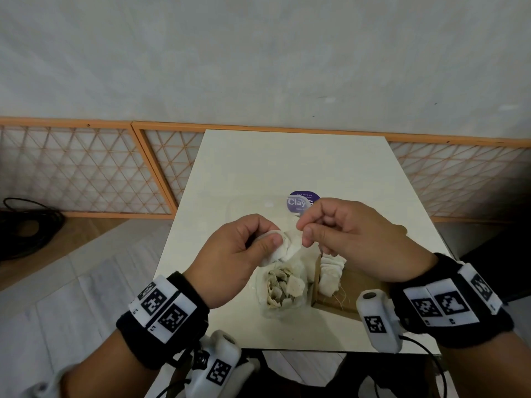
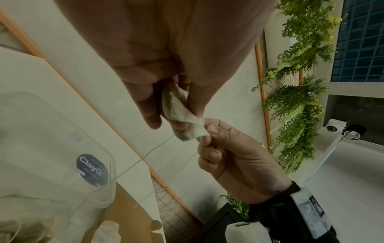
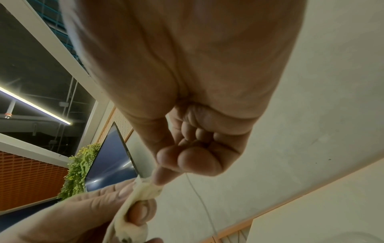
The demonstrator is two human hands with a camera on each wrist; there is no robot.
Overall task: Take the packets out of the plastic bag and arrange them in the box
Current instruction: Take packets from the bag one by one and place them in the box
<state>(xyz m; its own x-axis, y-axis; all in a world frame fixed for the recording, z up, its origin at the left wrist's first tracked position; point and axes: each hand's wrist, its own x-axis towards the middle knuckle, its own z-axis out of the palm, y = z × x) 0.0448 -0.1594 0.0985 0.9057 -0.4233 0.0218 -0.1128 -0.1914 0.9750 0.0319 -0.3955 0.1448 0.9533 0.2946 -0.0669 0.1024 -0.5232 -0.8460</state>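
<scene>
My left hand (image 1: 271,239) grips a small bunch of white packets (image 1: 287,247) above the table. My right hand (image 1: 303,232) pinches the corner of one packet (image 2: 197,129) in that bunch between thumb and forefinger, and a thin thread (image 2: 149,151) hangs from it. Directly below, the clear plastic bag (image 1: 283,291) lies open with several packets inside. To its right stands the brown cardboard box (image 1: 342,303), with a row of packets (image 1: 332,271) upright at its left end. The right wrist view shows the same pinch on the packet (image 3: 145,189).
A clear plastic lid with a purple round sticker (image 1: 300,202) lies on the white table (image 1: 258,168) behind the hands. An orange-framed lattice panel (image 1: 86,168) runs along the wall. Black cables (image 1: 26,225) lie on the floor at the left.
</scene>
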